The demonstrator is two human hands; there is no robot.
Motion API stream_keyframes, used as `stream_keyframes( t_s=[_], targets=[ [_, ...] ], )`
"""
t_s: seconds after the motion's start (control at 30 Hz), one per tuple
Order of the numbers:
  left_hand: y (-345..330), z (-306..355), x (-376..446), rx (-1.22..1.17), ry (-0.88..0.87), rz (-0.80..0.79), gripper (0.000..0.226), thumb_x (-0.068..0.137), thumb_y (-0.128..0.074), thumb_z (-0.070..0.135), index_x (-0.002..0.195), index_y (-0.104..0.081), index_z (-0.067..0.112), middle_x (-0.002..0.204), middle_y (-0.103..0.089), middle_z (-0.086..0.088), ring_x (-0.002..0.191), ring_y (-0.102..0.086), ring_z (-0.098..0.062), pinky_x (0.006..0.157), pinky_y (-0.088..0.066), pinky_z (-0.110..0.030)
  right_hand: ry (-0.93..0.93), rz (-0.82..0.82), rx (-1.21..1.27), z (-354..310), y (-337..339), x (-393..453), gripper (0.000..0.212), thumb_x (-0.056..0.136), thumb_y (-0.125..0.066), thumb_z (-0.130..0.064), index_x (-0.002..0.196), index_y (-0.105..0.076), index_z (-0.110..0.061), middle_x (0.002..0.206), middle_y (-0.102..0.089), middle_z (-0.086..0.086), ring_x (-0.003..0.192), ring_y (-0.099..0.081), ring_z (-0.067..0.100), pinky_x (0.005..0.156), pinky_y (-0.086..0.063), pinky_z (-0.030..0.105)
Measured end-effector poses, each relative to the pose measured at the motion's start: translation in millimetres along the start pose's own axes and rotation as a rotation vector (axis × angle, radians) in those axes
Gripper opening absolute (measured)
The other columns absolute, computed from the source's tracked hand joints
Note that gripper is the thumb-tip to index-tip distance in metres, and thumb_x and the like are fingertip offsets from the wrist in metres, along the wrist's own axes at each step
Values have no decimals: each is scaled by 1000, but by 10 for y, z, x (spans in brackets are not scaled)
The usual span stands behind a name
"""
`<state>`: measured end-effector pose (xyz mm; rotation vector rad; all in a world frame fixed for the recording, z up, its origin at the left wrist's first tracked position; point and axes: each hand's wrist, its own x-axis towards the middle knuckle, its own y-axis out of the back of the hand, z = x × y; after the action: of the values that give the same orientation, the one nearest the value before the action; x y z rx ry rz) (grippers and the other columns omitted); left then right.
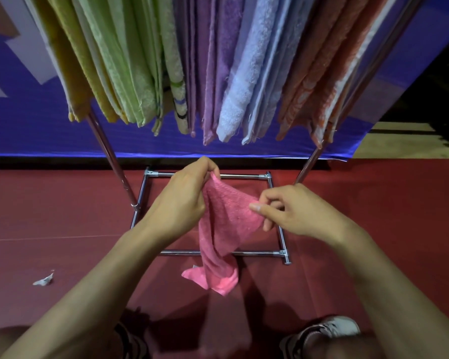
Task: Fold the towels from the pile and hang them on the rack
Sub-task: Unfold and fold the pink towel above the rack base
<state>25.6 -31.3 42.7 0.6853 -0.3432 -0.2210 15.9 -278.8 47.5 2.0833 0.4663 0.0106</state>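
Observation:
A pink towel (223, 234) hangs bunched between my hands, in front of the rack's lower frame. My left hand (184, 198) pinches its top corner, held highest. My right hand (290, 211) grips the towel's right edge between thumb and fingers, a little lower. The towel's loose end droops toward the red floor. The chrome rack (145, 193) stands just ahead. From its top bars, several folded towels (218, 73) hang in yellow, green, purple, pale blue and orange. No pile of towels shows in view.
The rack's base rails (254, 253) form a rectangle on the red floor below my hands. A crumpled white scrap (44, 280) lies on the floor at left. A blue banner (36, 130) backs the rack. My shoes (329, 330) show at the bottom edge.

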Motion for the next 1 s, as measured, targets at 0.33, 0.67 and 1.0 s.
stream_keyframes(
  t_s=[0.33,0.67,1.0],
  targets=[
    [143,-132,-4,159,5,53,33,88,-58,-4,105,-51,24,85,-65,3,79,-59,-22,70,-48,-44,188,264,-211,168,55,64,28,96,-64,-49,88,-72,-24,77,-68,-12,69,-59,4,74,-54,35],
    [211,-178,54,201,-42,152,15,105,-51,21,111,-60,11,83,-72,-12,87,-67,-42,64,-33,-36,191,663,80,57,174,21,19,83,-86,-27,87,-68,-19,77,-67,-7,69,-60,7,69,-43,12],
    [487,300,-6,148,-123,220,23,108,-47,23,126,-61,18,105,-74,-2,98,-69,-26,77,-45,-31,116,570,534,-132,344,-165,20,93,-70,-43,93,-71,-24,87,-71,-7,85,-63,8,91,-53,52]
  ],
)
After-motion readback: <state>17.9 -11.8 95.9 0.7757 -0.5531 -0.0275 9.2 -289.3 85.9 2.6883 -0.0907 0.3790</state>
